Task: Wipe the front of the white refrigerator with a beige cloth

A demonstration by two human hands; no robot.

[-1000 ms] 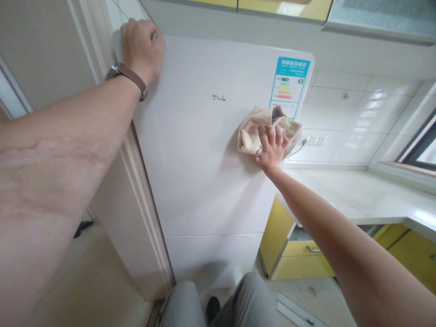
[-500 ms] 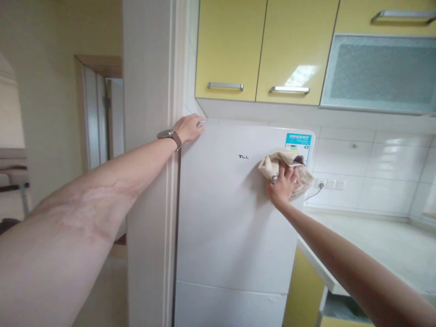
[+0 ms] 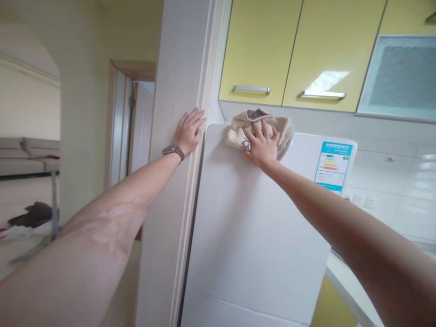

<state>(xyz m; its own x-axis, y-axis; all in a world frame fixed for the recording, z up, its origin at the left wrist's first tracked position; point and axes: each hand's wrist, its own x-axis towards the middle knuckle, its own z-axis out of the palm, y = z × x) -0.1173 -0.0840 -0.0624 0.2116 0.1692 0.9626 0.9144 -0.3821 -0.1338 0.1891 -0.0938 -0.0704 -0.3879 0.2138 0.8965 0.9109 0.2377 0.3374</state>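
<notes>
My right hand [image 3: 264, 145] presses a beige cloth [image 3: 235, 134] against the upper edge of the white refrigerator [image 3: 252, 236] door, fingers spread over the fabric. Grey-purple patches show on the bunched cloth, and its far side rises above the door's top. My left hand [image 3: 190, 131] wears a wristwatch [image 3: 173, 151] and lies open against the pale door frame [image 3: 170, 218], just left of the refrigerator. Nothing is in its fingers. A blue and white energy label [image 3: 332, 165] is stuck on the door at the upper right.
Yellow wall cabinets [image 3: 259, 50] with metal handles hang close above the refrigerator. A white countertop [image 3: 354, 286] stands at the right, by a tiled wall with sockets [image 3: 363, 200]. Through the opening at left are a sofa [image 3: 29, 156] and a dark heap [image 3: 36, 214] on the floor.
My right hand and the cloth have moved left and up, from beside the label to the door's top edge. My left hand has shifted from the refrigerator's corner onto the door frame. The view has turned left.
</notes>
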